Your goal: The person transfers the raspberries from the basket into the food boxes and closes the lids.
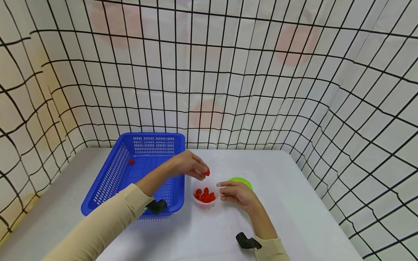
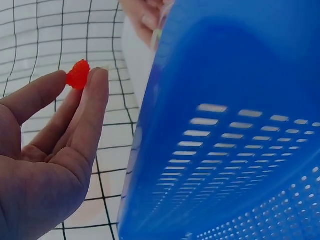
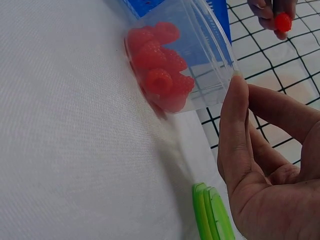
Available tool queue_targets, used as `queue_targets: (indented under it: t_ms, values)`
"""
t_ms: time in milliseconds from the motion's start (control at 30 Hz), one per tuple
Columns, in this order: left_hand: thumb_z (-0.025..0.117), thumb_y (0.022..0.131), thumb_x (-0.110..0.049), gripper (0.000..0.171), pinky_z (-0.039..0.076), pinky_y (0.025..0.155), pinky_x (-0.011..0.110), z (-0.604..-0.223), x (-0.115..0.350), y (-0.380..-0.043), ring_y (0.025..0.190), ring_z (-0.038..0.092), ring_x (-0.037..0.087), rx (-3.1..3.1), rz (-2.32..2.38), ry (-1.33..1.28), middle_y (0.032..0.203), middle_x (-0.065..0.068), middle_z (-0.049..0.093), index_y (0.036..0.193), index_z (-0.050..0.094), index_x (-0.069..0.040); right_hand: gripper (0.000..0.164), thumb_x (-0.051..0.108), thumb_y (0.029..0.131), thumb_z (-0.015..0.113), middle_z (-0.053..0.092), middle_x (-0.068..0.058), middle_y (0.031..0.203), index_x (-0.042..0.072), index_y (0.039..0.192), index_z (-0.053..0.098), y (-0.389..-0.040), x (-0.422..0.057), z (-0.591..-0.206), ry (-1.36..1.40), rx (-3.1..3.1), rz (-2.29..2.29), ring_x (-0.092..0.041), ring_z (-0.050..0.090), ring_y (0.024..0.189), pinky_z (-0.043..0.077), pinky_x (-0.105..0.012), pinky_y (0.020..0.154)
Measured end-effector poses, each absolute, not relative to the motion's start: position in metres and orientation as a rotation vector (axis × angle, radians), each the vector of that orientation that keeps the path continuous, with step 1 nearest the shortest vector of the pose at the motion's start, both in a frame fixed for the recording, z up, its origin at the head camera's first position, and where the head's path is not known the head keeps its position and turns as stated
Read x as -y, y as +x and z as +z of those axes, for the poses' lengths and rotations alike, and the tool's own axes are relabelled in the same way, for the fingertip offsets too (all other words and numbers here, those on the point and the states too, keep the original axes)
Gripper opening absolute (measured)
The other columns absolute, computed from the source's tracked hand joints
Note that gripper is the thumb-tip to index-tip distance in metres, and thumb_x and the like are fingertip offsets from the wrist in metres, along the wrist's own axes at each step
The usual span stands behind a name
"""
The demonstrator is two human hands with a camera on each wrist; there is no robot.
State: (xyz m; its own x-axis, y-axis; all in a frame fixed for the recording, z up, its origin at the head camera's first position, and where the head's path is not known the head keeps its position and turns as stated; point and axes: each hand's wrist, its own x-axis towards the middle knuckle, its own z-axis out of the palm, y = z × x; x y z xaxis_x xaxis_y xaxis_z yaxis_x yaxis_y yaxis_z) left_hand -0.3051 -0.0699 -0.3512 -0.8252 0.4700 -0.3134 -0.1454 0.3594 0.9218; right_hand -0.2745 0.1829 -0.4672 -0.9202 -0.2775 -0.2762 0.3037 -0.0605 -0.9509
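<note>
My left hand (image 1: 190, 165) pinches a red raspberry (image 2: 78, 75) between thumb and fingertips, above the near-side gap between a blue basket (image 1: 181, 174) and a clear plastic container (image 1: 204, 205). Several raspberries (image 3: 156, 65) lie heaped in the bottom of that round container, which stands on the table. At its right side my right hand (image 1: 240, 195) holds the rim with the fingertips, seen closely in the right wrist view. One more raspberry (image 1: 131, 161) lies in the basket toward its left wall.
A bright green lid (image 1: 241, 180) lies on the white table (image 1: 294, 217) behind and beside my right hand. Black netting (image 1: 228, 90) over white sheeting rises at the back and both sides. The basket's tall walls stand close to my left forearm.
</note>
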Motion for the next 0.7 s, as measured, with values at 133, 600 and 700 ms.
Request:
queue_targets:
  t_ms: [133,600,700]
  values:
    - [0.07,0.093,-0.009,0.023,0.061,0.089,0.04,-0.359,0.068,-0.302,0.09,0.077,0.028,-2.097,1.458,0.251,0.104,0.018,0.076,0.114,0.074,0.001,0.039,0.006,0.094,0.069,0.073,-0.017,0.112,-0.009,0.129,0.061,-0.275,-0.183,-0.467,0.033,-1.835,-2.033,-0.018,0.073,0.073,0.063,-0.031,0.079]
    - [0.07,0.093,-0.006,0.019,0.06,0.091,0.042,-0.362,0.063,-0.3,0.088,0.076,0.028,-2.123,1.306,0.276,0.095,0.012,0.076,0.111,0.073,0.002,0.041,0.008,0.093,0.071,0.072,-0.018,0.113,-0.009,0.129,0.062,-0.276,-0.184,-0.468,0.021,-1.849,-2.023,-0.018,0.073,0.073,0.063,-0.031,0.079]
    - [0.069,0.093,-0.005,0.02,0.06,0.092,0.042,-0.362,0.063,-0.301,0.094,0.075,0.033,-2.127,1.292,0.272,0.096,0.013,0.076,0.112,0.073,0.003,0.041,0.008,0.093,0.071,0.072,-0.018,0.113,-0.009,0.129,0.061,-0.276,-0.184,-0.468,0.021,-1.845,-2.023,-0.018,0.073,0.074,0.063,-0.031,0.079]
